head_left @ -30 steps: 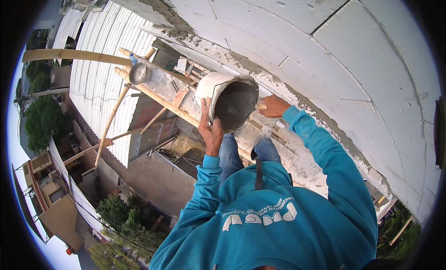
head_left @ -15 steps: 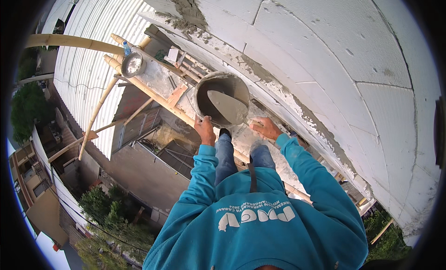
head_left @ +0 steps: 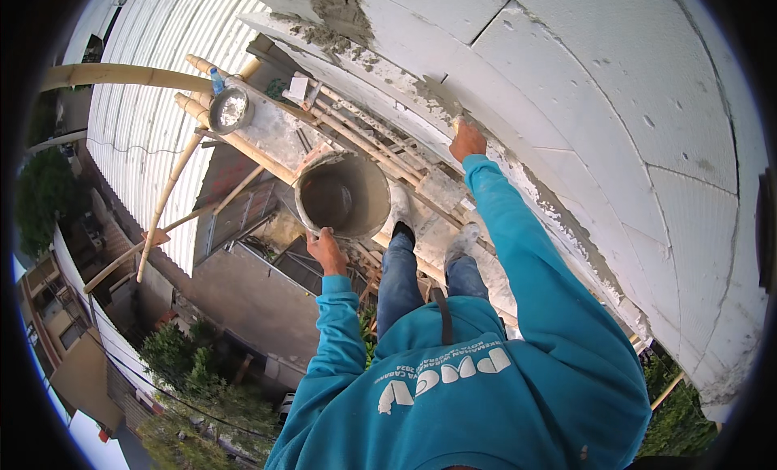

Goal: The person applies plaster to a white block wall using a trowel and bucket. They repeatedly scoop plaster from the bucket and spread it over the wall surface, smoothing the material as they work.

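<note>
My left hand is closed on the near rim of a grey mortar bucket, which is tilted so its opening faces me. Wet grey mortar coats the inside. Up at the white block wall, my right hand is closed round the handle of a trowel. Its blade is hard to tell apart from the smeared mortar on the wall just beyond the hand.
I stand on a narrow bamboo scaffold with a mortar-spattered plank. A smaller bucket and a blue bottle stand at its far end. Bamboo poles cross at the left, above a deep drop. A corrugated roof lies beyond.
My right hand has lifted the trowel out of the bucket and moved up to the wall. With my left hand, the bucket has shifted left and slightly down in view.
</note>
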Tool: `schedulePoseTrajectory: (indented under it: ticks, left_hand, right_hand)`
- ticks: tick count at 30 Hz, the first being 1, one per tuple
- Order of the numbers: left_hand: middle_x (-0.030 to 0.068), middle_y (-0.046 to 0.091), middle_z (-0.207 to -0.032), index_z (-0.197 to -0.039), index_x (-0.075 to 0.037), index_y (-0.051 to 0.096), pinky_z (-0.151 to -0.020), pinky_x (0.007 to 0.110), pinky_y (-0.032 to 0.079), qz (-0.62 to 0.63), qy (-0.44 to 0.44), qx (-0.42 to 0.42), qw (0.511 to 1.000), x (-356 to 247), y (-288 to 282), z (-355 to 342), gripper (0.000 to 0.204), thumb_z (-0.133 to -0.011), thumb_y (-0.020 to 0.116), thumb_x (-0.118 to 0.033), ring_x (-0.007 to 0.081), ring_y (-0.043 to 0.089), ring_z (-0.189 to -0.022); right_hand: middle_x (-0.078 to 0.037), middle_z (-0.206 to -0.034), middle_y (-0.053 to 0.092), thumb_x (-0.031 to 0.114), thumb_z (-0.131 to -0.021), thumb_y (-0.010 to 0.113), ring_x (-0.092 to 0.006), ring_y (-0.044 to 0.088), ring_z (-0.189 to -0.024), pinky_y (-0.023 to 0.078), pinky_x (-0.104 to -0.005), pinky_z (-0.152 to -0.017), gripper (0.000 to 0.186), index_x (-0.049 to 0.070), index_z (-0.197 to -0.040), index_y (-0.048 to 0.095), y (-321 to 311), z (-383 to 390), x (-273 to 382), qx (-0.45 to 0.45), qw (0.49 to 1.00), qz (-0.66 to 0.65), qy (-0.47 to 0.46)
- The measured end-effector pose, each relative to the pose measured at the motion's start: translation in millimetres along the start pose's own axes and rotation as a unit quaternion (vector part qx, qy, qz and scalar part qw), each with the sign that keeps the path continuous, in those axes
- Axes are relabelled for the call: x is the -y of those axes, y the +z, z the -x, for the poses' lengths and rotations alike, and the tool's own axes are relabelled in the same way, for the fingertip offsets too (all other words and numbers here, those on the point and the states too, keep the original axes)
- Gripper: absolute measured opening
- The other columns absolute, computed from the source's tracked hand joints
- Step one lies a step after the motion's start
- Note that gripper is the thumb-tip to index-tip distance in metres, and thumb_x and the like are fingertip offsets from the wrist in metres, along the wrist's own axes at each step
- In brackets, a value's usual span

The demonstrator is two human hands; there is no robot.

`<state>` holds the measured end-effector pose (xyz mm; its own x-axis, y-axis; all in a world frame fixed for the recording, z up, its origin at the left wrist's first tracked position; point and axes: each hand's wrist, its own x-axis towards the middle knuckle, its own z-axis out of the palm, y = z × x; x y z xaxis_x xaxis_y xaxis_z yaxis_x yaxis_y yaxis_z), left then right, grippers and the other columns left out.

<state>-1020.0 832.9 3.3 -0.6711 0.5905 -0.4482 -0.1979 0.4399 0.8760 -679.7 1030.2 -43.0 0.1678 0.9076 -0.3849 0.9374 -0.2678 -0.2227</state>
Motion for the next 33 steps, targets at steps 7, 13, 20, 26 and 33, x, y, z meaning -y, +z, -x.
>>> schedulePoseTrajectory:
  ticks: [7,13,20,26,33]
  left_hand:
    - [0.0014,0.062,-0.093,-0.118,0.004,0.06,-0.07,0.025,0.043,0.067,-0.009,0.021,0.998,-14.9,10.1,23.3,0.042,-0.077,0.053,0.003,0.0107,0.053,-0.077]
    - [0.0079,0.065,-0.108,-0.127,0.007,0.054,-0.084,0.027,0.046,0.085,0.069,0.075,0.991,-36.7,49.0,48.7,0.049,-0.078,0.057,0.0,0.0158,0.058,-0.091]
    - [0.0182,0.053,-0.138,-0.143,0.002,0.043,-0.101,0.031,0.04,-0.041,0.114,0.141,0.983,-90.4,90.4,93.2,0.064,-0.081,0.056,-0.002,0.0238,0.054,-0.119]
    - [0.0202,0.034,-0.153,-0.139,-0.01,0.054,-0.115,0.04,0.026,-0.127,0.351,0.168,0.912,-137.2,108.9,137.6,0.068,-0.074,0.044,0.009,0.0344,0.026,-0.145]
    - [0.0185,0.034,-0.154,-0.138,-0.007,0.054,-0.115,0.04,0.025,-0.09,0.301,0.256,0.914,-161.9,85.7,143.1,0.07,-0.071,0.041,0.011,0.0303,0.027,-0.145]
  right_hand:
    - [-0.019,-0.116,0.057,0.012,-0.082,0.064,-0.0381,0.06,-0.104,0.051,-0.0454,-0.086,0.057,0.012,-0.137,0.047,-44.2,75.4,-45.9,-0.124,0.991,-0.023,-0.048]
    - [-0.017,-0.108,0.056,0.012,-0.08,0.065,-0.0374,0.059,-0.099,0.051,-0.0453,-0.081,0.054,0.013,-0.133,0.052,-101.0,176.3,-59.8,-0.086,0.97,-0.153,-0.17]
    - [-0.02,-0.103,0.058,0.009,-0.082,0.06,-0.0383,0.06,-0.095,0.051,-0.0464,-0.077,0.047,0.006,-0.129,0.056,-127.0,190.8,-15.4,0.004,0.969,-0.02,-0.246]
    - [-0.026,-0.092,0.062,0.013,-0.079,0.06,-0.0436,0.065,-0.078,0.053,-0.0526,-0.07,0.04,-0.001,-0.117,0.06,-145.2,167.1,12.0,0.041,0.97,-0.017,-0.238]
    - [-0.029,-0.1,0.066,0.031,-0.081,0.068,-0.0418,0.065,-0.09,0.053,-0.0487,-0.079,0.05,0.001,-0.121,0.063,-130.1,142.8,-34.9,0.232,0.907,-0.19,-0.295]
